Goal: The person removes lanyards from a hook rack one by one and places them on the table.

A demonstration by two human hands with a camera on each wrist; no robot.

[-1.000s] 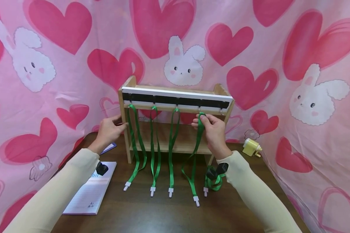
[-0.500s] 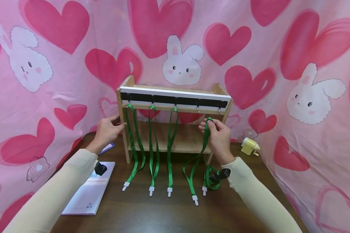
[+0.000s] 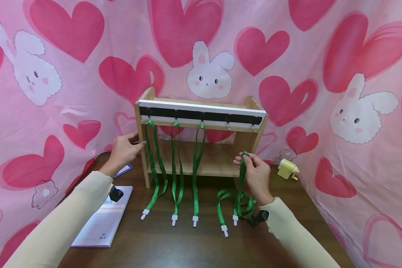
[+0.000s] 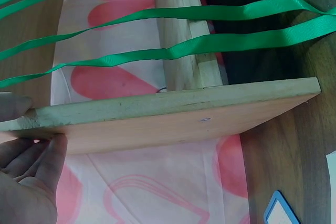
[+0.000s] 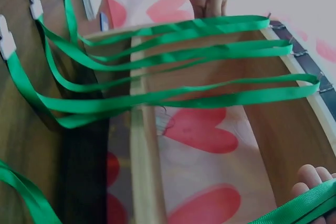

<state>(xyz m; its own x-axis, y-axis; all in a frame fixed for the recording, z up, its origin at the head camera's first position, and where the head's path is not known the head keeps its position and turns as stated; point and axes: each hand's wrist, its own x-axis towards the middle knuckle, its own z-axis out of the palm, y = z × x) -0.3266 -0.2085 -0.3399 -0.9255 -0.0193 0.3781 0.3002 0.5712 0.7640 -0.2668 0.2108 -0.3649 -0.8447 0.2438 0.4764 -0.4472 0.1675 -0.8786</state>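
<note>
My right hand (image 3: 257,174) pinches the looped top of a green lanyard (image 3: 242,174) between thumb and fingers, below the two rightmost hooks. That lanyard's lower part sags onto the table, its white clip (image 3: 224,230) lying toward me. A second green lanyard (image 3: 246,213) lies bunched right behind and beside it. On the left, my left hand (image 3: 124,150) grips the side panel (image 4: 173,114) of a small wooden rack, thumb on one face and fingers on the other. Three green lanyards (image 3: 195,175) hang from the rack's hooks, their clips resting on the table.
Across the rack's top runs a white board with a black strip (image 3: 187,114); its two right hooks (image 3: 227,126) bear nothing. A notepad (image 3: 102,223) and a blue-edged card (image 3: 123,170) lie at left. A yellow cranked device (image 3: 287,169) stands at right. A patterned cloth (image 3: 254,85) hangs behind.
My right hand has drawn the lanyard's loop away from the fourth hook, then down and to the right. Its strap now slackens onto the table. The left hand stays on the panel.
</note>
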